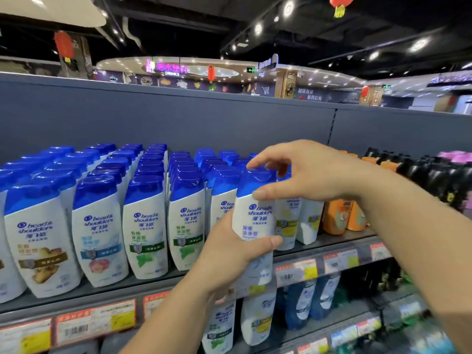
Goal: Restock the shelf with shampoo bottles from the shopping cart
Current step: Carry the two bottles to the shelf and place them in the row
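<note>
A white shampoo bottle [254, 218] with a blue cap is upright at the front edge of the top shelf [329, 242], right of the middle. My left hand [229, 254] wraps its lower body from the left, thumb across the front. My right hand [304, 172] comes from the right and pinches the blue cap between thumb and fingers. Rows of like shampoo bottles [99, 226] fill the shelf to the left and behind. The shopping cart is out of view.
Orange bottles [341, 217] and black bottles [431, 175] stand to the right on the same shelf. Price tags [94, 325] line the shelf edge. More bottles [258, 320] sit on the shelf below. A grey back panel [178, 118] rises behind.
</note>
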